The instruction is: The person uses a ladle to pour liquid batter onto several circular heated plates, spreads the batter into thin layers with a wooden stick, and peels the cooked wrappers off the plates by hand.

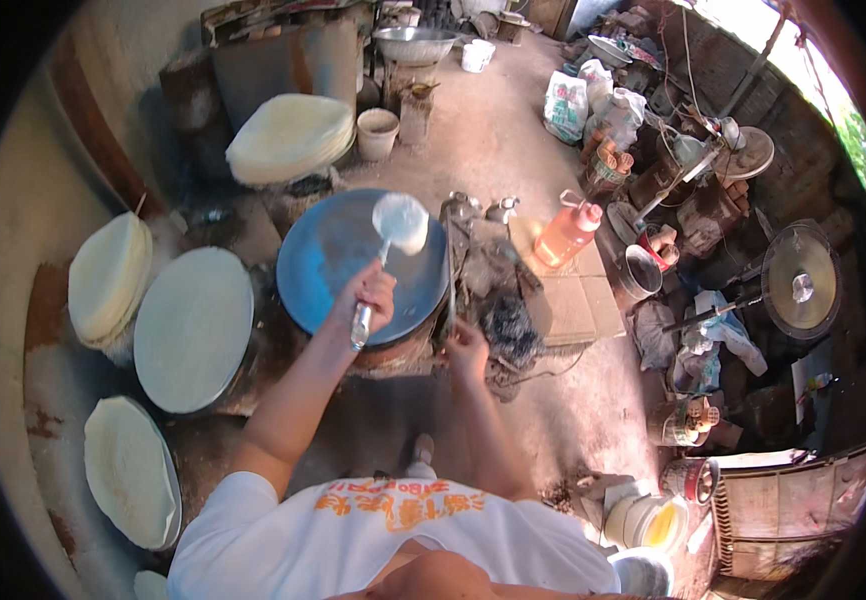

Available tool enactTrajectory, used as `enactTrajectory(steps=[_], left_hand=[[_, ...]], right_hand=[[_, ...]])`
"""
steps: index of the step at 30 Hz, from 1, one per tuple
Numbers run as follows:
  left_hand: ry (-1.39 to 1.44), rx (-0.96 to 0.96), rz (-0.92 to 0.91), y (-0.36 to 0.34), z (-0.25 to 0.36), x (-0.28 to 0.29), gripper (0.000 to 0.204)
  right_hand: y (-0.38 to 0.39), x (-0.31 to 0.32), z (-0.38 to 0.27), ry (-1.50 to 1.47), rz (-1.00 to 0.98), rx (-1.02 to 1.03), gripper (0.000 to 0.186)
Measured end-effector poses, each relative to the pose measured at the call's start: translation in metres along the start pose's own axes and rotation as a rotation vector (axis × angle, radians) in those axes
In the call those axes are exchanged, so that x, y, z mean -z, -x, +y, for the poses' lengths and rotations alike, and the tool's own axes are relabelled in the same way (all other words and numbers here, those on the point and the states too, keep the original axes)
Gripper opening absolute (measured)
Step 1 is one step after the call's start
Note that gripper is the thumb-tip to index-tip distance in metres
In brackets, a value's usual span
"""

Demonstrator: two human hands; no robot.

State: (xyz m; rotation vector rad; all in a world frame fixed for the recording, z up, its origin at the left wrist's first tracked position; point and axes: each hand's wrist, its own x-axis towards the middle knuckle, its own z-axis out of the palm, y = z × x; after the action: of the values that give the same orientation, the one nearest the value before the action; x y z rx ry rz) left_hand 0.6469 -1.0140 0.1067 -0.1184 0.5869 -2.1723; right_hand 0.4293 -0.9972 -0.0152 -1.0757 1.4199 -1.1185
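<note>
My left hand [368,295] is wrapped round the handle of a ladle [401,222]. Pale batter coats the ladle's bowl, which is over the far right part of a round blue-grey griddle [318,265]. At the griddle's right side, my right hand [467,352] pinches the near end of a thin stick [451,280] that points away from me. Left of the griddle lies a large pale round flatbread [193,330]. Stacks of similar thin rounds stand farther left [108,280] and beyond the griddle [288,140].
A pink bottle [569,232] stands on flattened cardboard [565,305] right of the griddle. Dark clutter lies between them. Another pale round [133,475] is at the near left. White bags [565,105] and buckets [645,522] line the right side; a small pot [378,133] stands beyond the griddle.
</note>
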Motion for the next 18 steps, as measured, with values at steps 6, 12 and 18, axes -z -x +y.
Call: enactTrajectory(steps=[6, 12, 18], left_hand=[[-0.542, -0.425, 0.350, -0.083, 0.035, 0.033, 0.007], [-1.123, -0.556, 0.490, -0.096, 0.078, 0.007, 0.057], [-1.519, -0.831, 0.485, -0.100, 0.129, 0.016, 0.053]], right_hand=[[-0.006, -0.034, 0.014, 0.278, 0.125, 0.343, 0.048], [-0.039, -0.032, -0.019, 0.604, 0.047, 0.513, 0.043], [-0.065, -0.066, -0.029, 0.776, -0.067, 0.594, 0.034]])
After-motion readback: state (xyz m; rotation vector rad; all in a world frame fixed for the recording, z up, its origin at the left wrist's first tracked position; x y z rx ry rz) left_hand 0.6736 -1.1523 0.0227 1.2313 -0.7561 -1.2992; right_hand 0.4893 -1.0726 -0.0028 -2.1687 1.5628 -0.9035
